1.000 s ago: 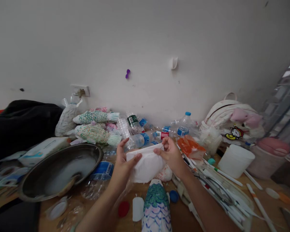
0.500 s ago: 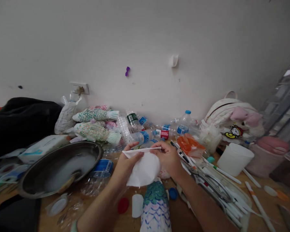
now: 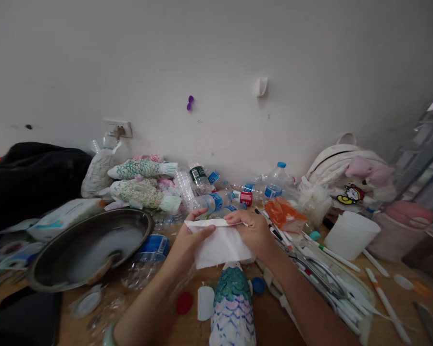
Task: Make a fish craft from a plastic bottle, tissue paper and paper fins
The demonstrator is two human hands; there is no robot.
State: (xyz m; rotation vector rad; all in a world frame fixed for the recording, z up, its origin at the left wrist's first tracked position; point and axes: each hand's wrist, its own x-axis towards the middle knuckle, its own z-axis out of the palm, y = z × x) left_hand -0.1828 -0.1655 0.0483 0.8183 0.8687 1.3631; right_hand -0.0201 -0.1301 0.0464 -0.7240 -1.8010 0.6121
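Note:
A white paper tissue [image 3: 222, 247] is stretched between my two hands, its upper edge folded over. My left hand [image 3: 192, 238] pinches its left end, thumb on the near side. My right hand [image 3: 254, 230] grips the right end, with fingers curled along the fold. Below the tissue lies a fish-shaped craft piece [image 3: 233, 307], painted with green, blue and pink scales; its far tip is close under the paper. Beside it are a white flat piece [image 3: 205, 302], a red cap [image 3: 184, 303] and a blue cap [image 3: 258, 285].
On the left, a metal basin [image 3: 39, 283] holds whitish liquid and a brush-like handle; a black phone [image 3: 25, 317] lies nearer. Painted fish [image 3: 144, 194] and plastic bottles [image 3: 214, 202] crowd the wall. Rightward are scissors [image 3: 324, 274], markers [image 3: 388, 307], a white cup [image 3: 351, 235] and a backpack [image 3: 342, 168].
The tissue's hanging part has swung and spread toward the right, and its folded strip at the top looks wider. My right hand has shifted slightly right. Both hands keep their hold.

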